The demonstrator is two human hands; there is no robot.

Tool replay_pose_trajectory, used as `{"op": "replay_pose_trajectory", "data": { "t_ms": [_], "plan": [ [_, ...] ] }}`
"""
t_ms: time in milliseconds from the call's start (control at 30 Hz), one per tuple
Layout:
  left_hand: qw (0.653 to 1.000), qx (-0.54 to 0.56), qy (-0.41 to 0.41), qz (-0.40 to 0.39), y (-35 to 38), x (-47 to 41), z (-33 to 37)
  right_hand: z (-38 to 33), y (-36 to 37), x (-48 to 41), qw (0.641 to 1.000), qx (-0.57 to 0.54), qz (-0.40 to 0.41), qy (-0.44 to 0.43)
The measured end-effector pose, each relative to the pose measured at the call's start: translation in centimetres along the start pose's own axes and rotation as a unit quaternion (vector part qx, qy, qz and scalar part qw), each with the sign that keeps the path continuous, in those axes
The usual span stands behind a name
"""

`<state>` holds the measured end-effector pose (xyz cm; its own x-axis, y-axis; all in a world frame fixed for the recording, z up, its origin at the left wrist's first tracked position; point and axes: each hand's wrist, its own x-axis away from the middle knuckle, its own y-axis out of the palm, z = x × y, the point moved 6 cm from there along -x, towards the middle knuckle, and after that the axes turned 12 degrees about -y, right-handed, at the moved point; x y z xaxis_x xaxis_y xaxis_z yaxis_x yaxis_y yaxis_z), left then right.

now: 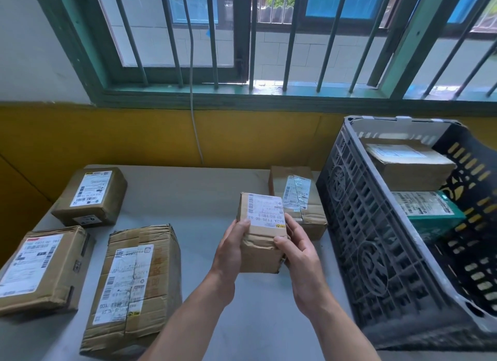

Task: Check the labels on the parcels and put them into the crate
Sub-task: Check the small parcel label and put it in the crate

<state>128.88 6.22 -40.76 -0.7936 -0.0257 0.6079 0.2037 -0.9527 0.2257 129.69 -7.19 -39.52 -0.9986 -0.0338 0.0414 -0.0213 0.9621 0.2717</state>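
Hands: my left hand (232,249) & right hand (298,255) both grip a small parcel (262,233), lifted off bench (204,199), label up.
Crate (376,242): bench's right edge; brown box (411,163) & green box (430,212) inside.
Waiting: 3 parcels at left edge, 1 beside crate.
Label text: prob. too blurry to read.

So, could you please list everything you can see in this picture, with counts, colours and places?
Held parcel: one, brown cardboard with a white label, lifted above the table centre.
Parcels on the table: four, brown with white labels; three at the left, one beside the crate.
Crate: one, dark grey plastic, at the right.
Parcels in the crate: two seen, one brown, one green.
Table: one, pale grey.
Window: one, green frame with bars, on the back wall.
Cable: one, white, hanging down the wall.
Hands: left hand and right hand, both gripping the held parcel.
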Motion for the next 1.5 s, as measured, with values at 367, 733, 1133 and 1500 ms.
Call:
{"op": "replay_pose_trajectory", "data": {
  "t_ms": [367,733,1133,1500],
  "plan": [
    [0.997,0.041,0.046,0.052,0.3,0.3,-0.3,-0.3,-1.2,-0.2,1.000,-0.014,0.015,-0.022],
    [0.989,0.017,0.090,0.117,-0.1,1.2,-0.5,-1.2,-3.5,-1.6,0.999,0.029,0.041,-0.007],
    [0.948,0.056,0.123,0.289,1.0,2.1,-1.3,-1.2,-5.9,-1.4,0.999,0.027,0.042,-0.020],
    [0.962,0.110,0.174,0.177,1.4,2.9,-0.7,-2.0,-4.1,-0.4,0.996,0.019,0.075,-0.036]
  ]
}}
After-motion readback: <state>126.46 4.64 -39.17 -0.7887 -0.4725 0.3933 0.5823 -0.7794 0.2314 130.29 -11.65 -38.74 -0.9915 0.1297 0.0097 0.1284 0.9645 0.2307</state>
